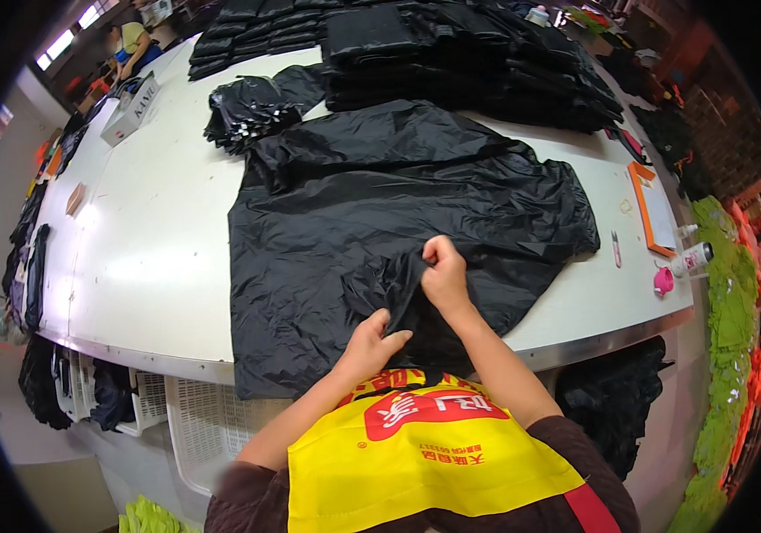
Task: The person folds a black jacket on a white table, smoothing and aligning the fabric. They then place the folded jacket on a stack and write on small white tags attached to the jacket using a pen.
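Note:
A large piece of thin, shiny black fabric [327,213] lies wrinkled across the white table, its near edge hanging over the front; it looks like a garment, but its exact kind is unclear. My right hand [445,277] is closed, pinching a raised fold of it near the middle. Closer to my body, on the left of that fold, my left hand [370,346] rests against the fabric with thumb and fingers apart. Between the two hands the fabric is bunched up. What lies under the fold is hidden.
Tall stacks of folded black items [469,62] and a bundle of black pieces [251,111] fill the far side. Rightward lie an orange-edged tray [651,209], thread snips [616,249], a bottle [693,258] and a pink object [663,281]. A white box [130,111] stands left; white crates [207,426] sit below.

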